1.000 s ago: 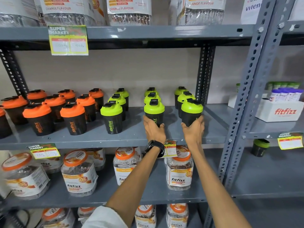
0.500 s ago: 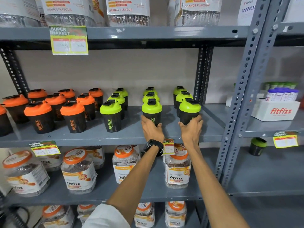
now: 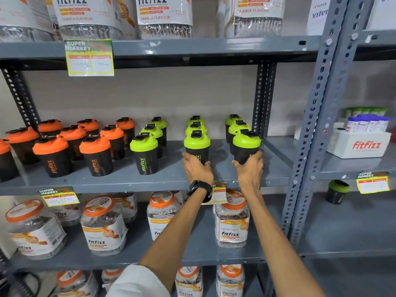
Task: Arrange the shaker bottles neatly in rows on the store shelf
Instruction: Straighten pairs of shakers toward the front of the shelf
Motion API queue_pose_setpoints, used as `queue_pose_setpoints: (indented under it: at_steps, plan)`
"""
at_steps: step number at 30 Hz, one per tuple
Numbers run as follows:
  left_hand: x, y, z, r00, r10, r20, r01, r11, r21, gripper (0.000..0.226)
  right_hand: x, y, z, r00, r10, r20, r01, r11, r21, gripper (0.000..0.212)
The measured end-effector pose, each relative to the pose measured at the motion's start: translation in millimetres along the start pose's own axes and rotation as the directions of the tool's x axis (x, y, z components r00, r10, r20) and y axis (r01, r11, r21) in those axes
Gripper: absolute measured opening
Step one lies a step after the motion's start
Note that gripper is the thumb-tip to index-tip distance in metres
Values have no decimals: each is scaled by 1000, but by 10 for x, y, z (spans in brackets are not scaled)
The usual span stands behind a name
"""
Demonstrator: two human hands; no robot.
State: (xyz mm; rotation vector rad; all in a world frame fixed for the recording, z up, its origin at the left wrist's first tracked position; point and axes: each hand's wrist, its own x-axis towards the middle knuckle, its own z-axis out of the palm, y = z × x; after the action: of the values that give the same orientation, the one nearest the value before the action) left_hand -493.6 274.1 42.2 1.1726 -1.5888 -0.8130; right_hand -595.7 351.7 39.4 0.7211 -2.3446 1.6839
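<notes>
Shaker bottles (image 3: 197,146) | hands: left (image 3: 196,168), right (image 3: 249,169) each gripping one | front row, bare shelf (image 3: 167,179) edge ahead

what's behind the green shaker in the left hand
Two more green-lidded shakers line up behind the held shaker; only their lids show, their bodies are covered.

Grey metal shelf (image 3: 171,176) carries orange-lidded shakers (image 3: 94,155) left, green-lidded shakers (image 3: 145,153) right (in rows).

A grey slotted-angle metal shelving unit (image 3: 319,108) stands against a plain, pale beige wall (image 3: 139,97). A second grey metal rack (image 3: 353,166) adjoins it on the right. The light is soft and even.
</notes>
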Motion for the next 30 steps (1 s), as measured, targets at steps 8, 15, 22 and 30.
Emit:
queue_pose_setpoints:
  at_steps: [8, 15, 22, 30]
  plan:
    - [-6, -11, -24, 1000, 5, 26, -5, 1000, 19, 80, 0, 24, 16, 1000, -4, -10, 5, 1000, 6, 78]
    - [-54, -32, -31, 1000, 23, 18, -23, 1000, 12, 85, -13, 22, 36, 1000, -2, -23, 1, 1000, -5, 77]
    - [-47, -52, -37, 999, 29, 20, -29, 999, 12, 87, -3, 58, 56, 1000, 2, -31, -2, 1000, -23, 87]
    - [-203, -65, -260, 995, 96, 29, -94, 992, -80, 104, -379, 22, 18, 975, -107, -195, 119, 992, 52, 83]
